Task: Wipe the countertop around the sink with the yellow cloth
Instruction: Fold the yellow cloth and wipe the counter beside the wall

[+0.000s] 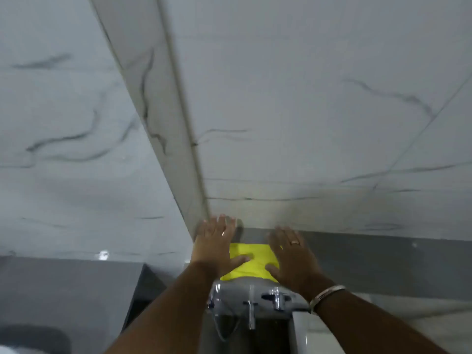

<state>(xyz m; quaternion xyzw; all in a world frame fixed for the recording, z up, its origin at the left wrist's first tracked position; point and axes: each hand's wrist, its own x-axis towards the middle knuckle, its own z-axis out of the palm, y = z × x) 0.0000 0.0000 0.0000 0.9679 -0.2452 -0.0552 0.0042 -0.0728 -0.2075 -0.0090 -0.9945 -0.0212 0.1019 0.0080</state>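
Observation:
A yellow cloth lies flat on the grey countertop behind the tap, close to the wall corner. My left hand rests flat on the cloth's left edge, fingers spread and reaching the wall. My right hand lies flat on its right edge, a ring on one finger and a bangle on the wrist. Both palms press down on the cloth; neither grips it. The chrome tap and the sink's back rim sit just in front of the cloth.
Marble-patterned wall tiles rise right behind the cloth, with a corner column to the left. A lower grey ledge lies at the left. The sink's white edge shows at the bottom right.

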